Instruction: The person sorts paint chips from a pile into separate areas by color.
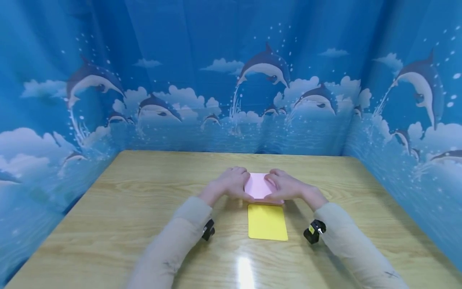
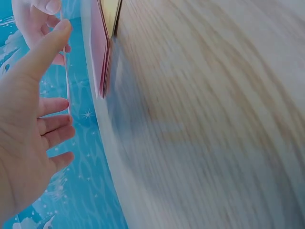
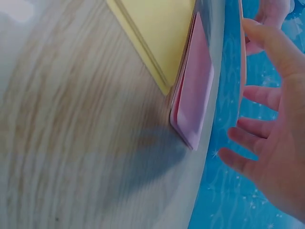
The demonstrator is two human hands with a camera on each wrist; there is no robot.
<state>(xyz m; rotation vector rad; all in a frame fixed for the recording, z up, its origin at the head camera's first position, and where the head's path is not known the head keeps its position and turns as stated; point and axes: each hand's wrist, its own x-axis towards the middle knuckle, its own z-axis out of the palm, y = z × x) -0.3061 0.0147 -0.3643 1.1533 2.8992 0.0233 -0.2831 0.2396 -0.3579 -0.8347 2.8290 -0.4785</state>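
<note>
Both hands hold one thin pink card [image 1: 258, 186] above the table, seen from above in the head view and nearly edge-on in the wrist views. My left hand [image 1: 234, 184] grips its left edge, the thumb on the near side and fingers farther along. At the opposite edge, my right hand [image 1: 286, 186] grips it in the same way. Below the raised card lies a pink stack of cards [image 3: 194, 90], mostly hidden from the head camera. Yellow cards [image 1: 267, 222] lie flat on the near side of that stack; the right wrist view shows more than one layer.
The wooden table [image 1: 162, 184] extends around the cards. Blue curtains [image 1: 202, 48] printed with dolphins stand behind it and along both sides. A bright light reflection [image 1: 245, 271] shows on the tabletop near the front.
</note>
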